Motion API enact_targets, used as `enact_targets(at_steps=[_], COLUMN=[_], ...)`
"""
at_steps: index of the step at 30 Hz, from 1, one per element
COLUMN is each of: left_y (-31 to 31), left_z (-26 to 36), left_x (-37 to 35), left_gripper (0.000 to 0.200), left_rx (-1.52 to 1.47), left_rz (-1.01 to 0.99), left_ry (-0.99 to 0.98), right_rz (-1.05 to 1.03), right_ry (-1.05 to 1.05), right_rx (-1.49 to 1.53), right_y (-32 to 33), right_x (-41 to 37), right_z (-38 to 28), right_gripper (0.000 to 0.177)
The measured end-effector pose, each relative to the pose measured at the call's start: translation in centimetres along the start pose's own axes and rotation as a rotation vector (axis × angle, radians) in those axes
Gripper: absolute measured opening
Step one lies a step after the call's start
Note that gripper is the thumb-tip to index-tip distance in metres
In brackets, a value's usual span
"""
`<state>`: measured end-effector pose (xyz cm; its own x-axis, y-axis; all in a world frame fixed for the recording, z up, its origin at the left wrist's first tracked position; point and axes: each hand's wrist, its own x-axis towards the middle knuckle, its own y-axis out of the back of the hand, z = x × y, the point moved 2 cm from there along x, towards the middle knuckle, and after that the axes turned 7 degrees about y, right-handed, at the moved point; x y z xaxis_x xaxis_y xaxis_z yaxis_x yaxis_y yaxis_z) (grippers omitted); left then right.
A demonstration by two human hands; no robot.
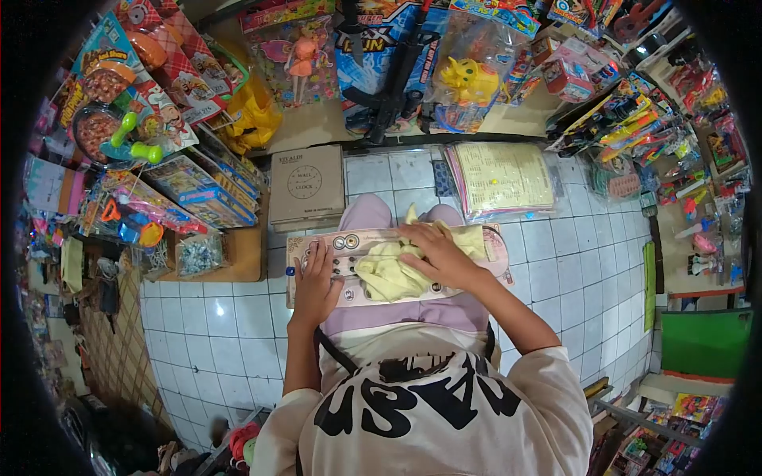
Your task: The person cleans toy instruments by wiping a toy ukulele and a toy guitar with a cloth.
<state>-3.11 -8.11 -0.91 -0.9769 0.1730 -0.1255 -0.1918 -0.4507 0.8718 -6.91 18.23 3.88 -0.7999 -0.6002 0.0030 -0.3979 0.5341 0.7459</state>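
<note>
A long, flat, pale pink box (501, 255) with round printed pictures lies across my lap, over lilac trousers. My left hand (317, 284) rests flat on its left end, fingers stretched out and holding nothing. A crumpled pale yellow cloth (386, 278) covers the middle and right of the box top. My right hand (441, 258) presses on the cloth with bent fingers, and a fold of cloth sticks up beside them. The part of the box beneath the cloth is hidden.
A brown wall clock box (305, 186) lies beyond my left knee, and a stack of plastic-wrapped printed sheets (502, 178) beyond the right. Packaged toys (476, 79) hang ahead. Toy shelves crowd both sides. White tiles (548, 262) cover the floor.
</note>
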Motion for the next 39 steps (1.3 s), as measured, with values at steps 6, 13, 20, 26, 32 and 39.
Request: enact_targets(at_steps=[6, 13, 20, 26, 32, 39], left_y=[0.1, 0.1, -0.1, -0.2, 0.6, 1.2], left_z=[0.5, 0.6, 0.3, 0.3, -0.2, -0.8], left_x=[-0.1, 0.1, 0.0, 0.0, 0.2, -0.1], left_gripper=[0.061, 0.059, 0.059, 0.058, 0.044, 0.038], left_rx=[0.029, 0.027, 0.029, 0.018, -0.083, -0.148], left_rz=[0.043, 0.069, 0.088, 0.096, 0.065, 0.143], left_ry=[0.028, 0.030, 0.020, 0.020, -0.006, -0.038], right_rz=[0.309, 0.587, 0.808, 1.055, 0.127, 0.092], right_ry=[0.190, 0.199, 0.302, 0.357, 0.301, 0.394], right_rx=[-0.037, -0.120, -0.238, -0.190, 0.184, 0.183], right_y=[0.3, 7.4, 13.6, 14.7, 5.0, -0.9], right_x=[-0.9, -4.4, -9.3, -9.9, -0.8, 1.3], right_z=[0.7, -3.0, -5.9, -8.3, -5.7, -2.3], right_gripper=[0.020, 0.018, 0.027, 0.042, 0.019, 0.017])
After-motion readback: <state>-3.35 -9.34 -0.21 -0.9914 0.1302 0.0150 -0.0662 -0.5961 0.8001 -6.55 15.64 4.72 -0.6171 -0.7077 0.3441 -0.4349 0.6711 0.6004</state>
